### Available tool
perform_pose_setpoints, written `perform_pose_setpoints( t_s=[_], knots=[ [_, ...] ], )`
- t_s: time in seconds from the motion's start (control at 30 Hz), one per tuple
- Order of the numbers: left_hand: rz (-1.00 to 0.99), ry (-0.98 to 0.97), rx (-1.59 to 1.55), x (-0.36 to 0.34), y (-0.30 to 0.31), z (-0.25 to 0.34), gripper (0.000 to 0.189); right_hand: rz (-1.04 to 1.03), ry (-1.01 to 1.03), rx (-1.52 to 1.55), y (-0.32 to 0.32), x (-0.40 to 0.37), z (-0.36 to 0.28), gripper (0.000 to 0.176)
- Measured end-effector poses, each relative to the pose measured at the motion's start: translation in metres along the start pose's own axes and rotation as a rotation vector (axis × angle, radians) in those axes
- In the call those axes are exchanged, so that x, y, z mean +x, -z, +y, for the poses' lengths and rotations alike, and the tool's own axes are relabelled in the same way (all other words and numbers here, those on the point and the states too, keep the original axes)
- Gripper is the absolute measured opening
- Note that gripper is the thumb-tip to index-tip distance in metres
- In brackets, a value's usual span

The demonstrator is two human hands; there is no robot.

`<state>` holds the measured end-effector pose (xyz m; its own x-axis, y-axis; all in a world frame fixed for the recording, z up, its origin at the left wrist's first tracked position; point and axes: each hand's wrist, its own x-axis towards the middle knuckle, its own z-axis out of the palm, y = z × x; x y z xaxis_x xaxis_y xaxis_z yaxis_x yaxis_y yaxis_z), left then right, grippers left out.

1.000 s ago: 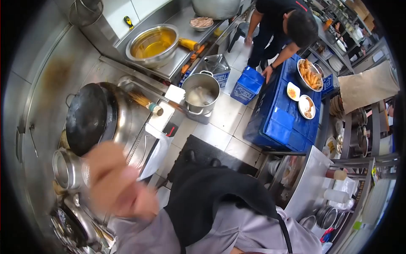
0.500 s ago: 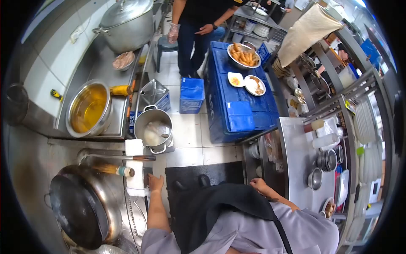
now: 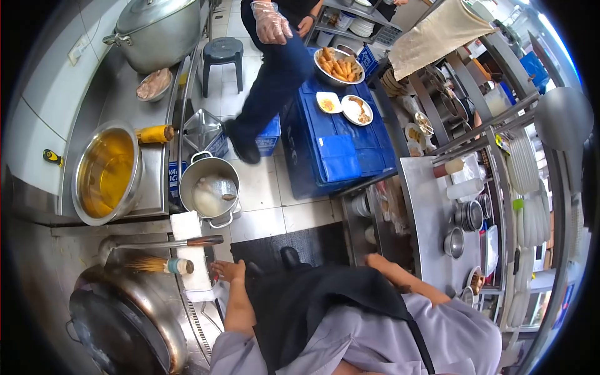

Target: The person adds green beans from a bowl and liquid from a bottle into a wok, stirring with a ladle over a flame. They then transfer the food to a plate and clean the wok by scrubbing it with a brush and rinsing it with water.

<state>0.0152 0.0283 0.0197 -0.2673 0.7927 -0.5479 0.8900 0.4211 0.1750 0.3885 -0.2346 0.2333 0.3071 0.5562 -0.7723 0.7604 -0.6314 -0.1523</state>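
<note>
My left hand (image 3: 230, 270) hangs in the air with its fingers stretched apart and nothing in it. Just left of it, a folded white towel (image 3: 199, 281) lies over the stove edge. A ladle (image 3: 159, 242) with a wooden handle and a bamboo brush (image 3: 164, 265) rest across that towel, beside a dark wok (image 3: 119, 331). Beyond my left hand stands a tall pot (image 3: 227, 167) with cloudy liquid and something pale inside. My right hand (image 3: 376, 261) is beside the steel counter (image 3: 420, 234); its fingers are too indistinct to read.
A co-worker's leg (image 3: 275, 90) is beside a blue crate stack (image 3: 297, 156) bearing a bowl of fried pieces (image 3: 337, 66) and two dishes. A steel bowl of yellow oil (image 3: 84, 197) sits at left. Small metal bowls (image 3: 454, 242) and bottles stand on the right counter.
The co-worker has stepped nearer, a leg now in front of the small blue box and a gloved hand raised. My left hand has opened wider. The whole view has shifted slightly.
</note>
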Motion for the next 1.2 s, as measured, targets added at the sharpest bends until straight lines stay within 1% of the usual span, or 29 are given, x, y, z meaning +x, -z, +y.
perform_pose_setpoints(
  t_s=[0.03, 0.07, 0.1, 0.17, 0.2, 0.27, 0.33, 0.37, 0.4, 0.43, 0.47, 0.5, 0.57, 0.67, 0.7, 0.73, 0.77, 0.8, 0.87, 0.9, 0.93, 0.97, 1.0, 1.03, 1.07, 1.1, 1.13, 1.17, 1.2],
  knots=[
    [-0.074, 0.023, 0.003, 0.010, -0.002, -0.002, 0.105, 0.008, 0.065, -0.081, 0.013, 0.010, -0.020, 0.035],
    [-0.144, 0.049, 0.003, 0.016, -0.001, -0.003, 0.105, 0.099, 0.159, -0.085, 0.021, 0.021, -0.039, 0.036],
    [-0.136, 0.050, 0.002, 0.015, 0.005, -0.003, 0.105, 0.189, 0.255, -0.089, 0.028, 0.033, -0.059, 0.036],
    [-0.169, 0.060, -0.010, 0.015, 0.023, -0.003, 0.098, 0.234, 0.485, -0.180, 0.039, 0.072, -0.105, 0.034],
    [-0.158, 0.065, -0.006, 0.015, 0.016, -0.013, 0.098, 0.250, 0.538, -0.129, 0.055, 0.071, -0.145, 0.031],
    [-0.281, -0.172, -0.321, 0.026, -0.026, -0.044, 0.080, 0.366, 0.752, -0.087, 0.063, 0.083, -0.210, 0.032],
    [-0.500, -0.333, -0.332, 0.019, -0.053, -0.064, 0.062, 0.377, 0.924, -0.041, 0.068, 0.080, -0.275, 0.034],
    [-0.664, -0.325, -0.427, -0.005, -0.039, -0.065, 0.055, 0.348, 0.986, -0.053, 0.065, 0.082, -0.297, 0.034],
    [-0.817, -0.316, -0.540, -0.037, -0.007, -0.060, 0.048, 0.387, 1.079, -0.035, 0.060, 0.082, -0.322, 0.036],
    [-0.909, -0.257, -0.778, -0.075, 0.037, -0.061, 0.044, 0.413, 1.178, -0.015, 0.051, 0.081, -0.347, 0.038],
    [-0.982, -0.209, -1.031, -0.104, 0.066, -0.069, 0.041, 0.427, 1.226, -0.019, 0.039, 0.086, -0.363, 0.041],
    [-0.906, -0.169, -1.098, -0.106, 0.056, -0.086, 0.041, 0.389, 1.237, -0.042, 0.032, 0.088, -0.379, 0.044],
    [-0.901, -0.316, -0.996, -0.096, 0.029, -0.122, 0.042, 0.310, 1.239, -0.068, 0.019, 0.091, -0.405, 0.048],
    [-0.756, -0.164, -1.231, -0.124, 0.038, -0.161, 0.044, 0.227, 1.185, -0.136, -0.010, 0.115, -0.427, 0.052],
    [-0.709, -0.152, -1.268, -0.131, 0.037, -0.172, 0.044, 0.270, 1.198, -0.171, -0.016, 0.116, -0.428, 0.048],
    [-0.575, -0.187, -1.230, -0.136, 0.025, -0.189, 0.046, 0.249, 1.251, -0.193, -0.022, 0.122, -0.431, 0.048],
    [-0.436, -0.209, -1.192, -0.145, 0.015, -0.203, 0.047, 0.314, 1.345, -0.209, -0.030, 0.138, -0.432, 0.044],
    [-0.377, -0.179, -1.235, -0.158, 0.007, -0.210, 0.047, 0.371, 1.441, -0.221, -0.035, 0.148, -0.436, 0.041],
    [-0.286, 0.161, -1.300, -0.182, -0.007, -0.219, 0.046, 0.355, 1.376, -0.247, -0.021, 0.130, -0.446, 0.040],
    [-0.246, 0.194, -1.339, -0.196, -0.012, -0.222, 0.046, 0.401, 1.355, -0.301, -0.016, 0.130, -0.451, 0.037],
    [-0.068, 0.241, -1.301, -0.209, -0.016, -0.222, 0.041, 0.452, 1.328, -0.352, -0.010, 0.131, -0.455, 0.035],
    [0.100, 0.291, -1.246, -0.220, -0.034, -0.228, 0.036, 0.460, 1.344, -0.349, -0.004, 0.128, -0.456, 0.034],
    [0.123, 0.320, -1.263, -0.232, -0.049, -0.233, 0.036, 0.473, 1.356, -0.339, 0.002, 0.124, -0.457, 0.032],
    [0.098, 0.246, -0.989, -0.234, -0.091, -0.246, 0.032, 0.403, 1.281, -0.453, 0.002, 0.137, -0.458, 0.046],
    [0.067, 0.174, -0.712, -0.237, -0.115, -0.252, 0.029, 0.393, 1.308, -0.458, 0.001, 0.147, -0.459, 0.046],
    [0.081, 0.193, -0.721, -0.250, -0.116, -0.247, 0.029, 0.321, 1.263, -0.417, -0.001, 0.157, -0.460, 0.046],
    [0.175, 0.123, -0.670, -0.268, -0.112, -0.237, 0.026, 0.249, 1.213, -0.378, -0.002, 0.169, -0.460, 0.045],
    [0.267, 0.055, -0.618, -0.280, -0.116, -0.230, 0.024, 0.287, 1.289, -0.362, -0.004, 0.184, -0.461, 0.032],
    [0.277, 0.077, -0.626, -0.285, -0.118, -0.225, 0.024, 0.272, 1.307, -0.372, -0.006, 0.201, -0.466, 0.032]
  ],
)
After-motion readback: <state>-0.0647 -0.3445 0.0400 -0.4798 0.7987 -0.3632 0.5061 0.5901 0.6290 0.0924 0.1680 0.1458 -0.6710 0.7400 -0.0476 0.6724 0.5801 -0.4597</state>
